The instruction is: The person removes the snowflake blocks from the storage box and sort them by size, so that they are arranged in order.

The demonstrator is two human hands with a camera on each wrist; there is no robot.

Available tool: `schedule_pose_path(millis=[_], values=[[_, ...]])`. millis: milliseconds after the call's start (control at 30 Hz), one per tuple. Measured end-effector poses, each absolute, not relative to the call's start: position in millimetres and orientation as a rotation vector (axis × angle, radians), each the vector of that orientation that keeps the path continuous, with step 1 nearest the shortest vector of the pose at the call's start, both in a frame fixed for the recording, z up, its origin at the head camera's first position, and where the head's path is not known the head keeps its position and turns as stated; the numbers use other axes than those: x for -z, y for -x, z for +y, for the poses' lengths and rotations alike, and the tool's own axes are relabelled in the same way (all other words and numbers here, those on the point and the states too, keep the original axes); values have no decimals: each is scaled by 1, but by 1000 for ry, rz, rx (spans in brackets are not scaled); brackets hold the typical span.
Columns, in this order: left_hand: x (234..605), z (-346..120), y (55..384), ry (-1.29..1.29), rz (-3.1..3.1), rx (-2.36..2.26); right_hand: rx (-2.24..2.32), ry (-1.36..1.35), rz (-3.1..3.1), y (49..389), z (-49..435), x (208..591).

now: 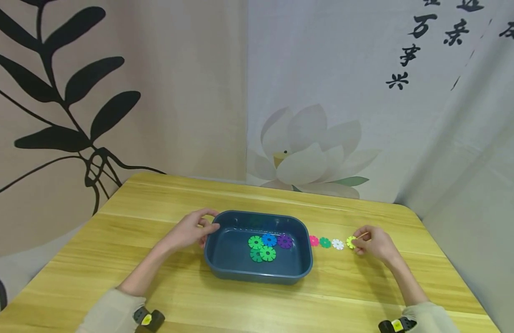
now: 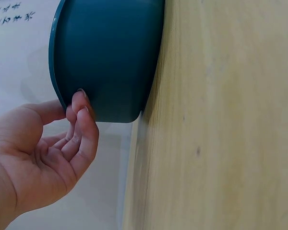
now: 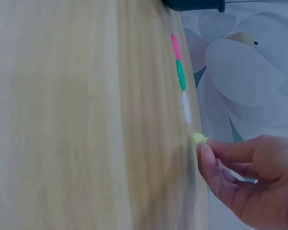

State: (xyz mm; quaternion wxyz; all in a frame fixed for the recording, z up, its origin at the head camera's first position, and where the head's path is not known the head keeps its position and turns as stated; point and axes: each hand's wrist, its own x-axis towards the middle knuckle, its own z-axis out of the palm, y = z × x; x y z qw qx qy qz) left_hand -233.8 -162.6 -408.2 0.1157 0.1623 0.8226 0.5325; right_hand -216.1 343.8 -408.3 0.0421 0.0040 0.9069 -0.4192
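Note:
My left hand [image 1: 190,230] grips the left rim of a dark blue plastic basin [image 1: 232,266], thumb over the edge and fingers against the outer wall in the left wrist view. To the right of the basin, my right hand [image 1: 376,243] pinches a yellow snowflake disc [image 1: 350,242] between thumb and fingers, at the right end of a row. A pale yellowish edge also shows between those fingers; I cannot tell what it is. The row holds a pink disc [image 1: 314,241], a green disc [image 1: 325,242] and a white disc [image 1: 338,244], lying flat.
Inside the basin lie several discs: a purple disc [image 1: 284,241], a blue disc [image 1: 269,240] and green ones [image 1: 267,253]. The wooden table [image 1: 198,305] reaches back to a printed curtain [image 1: 198,92].

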Motion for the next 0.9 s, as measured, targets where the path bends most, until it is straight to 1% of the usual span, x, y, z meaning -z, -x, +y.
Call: schedule_pose_path(millis=[200,467,900], values=[[408,-162,233,-473,2405,-1565,1250,-80,2754,216,344,413],[407,-162,232,-478,2412,-1560,1163,-12,2783,216,341,415],[407,-162,232,-468,2404,-1567,1131,-3,2810,215,342,411]])
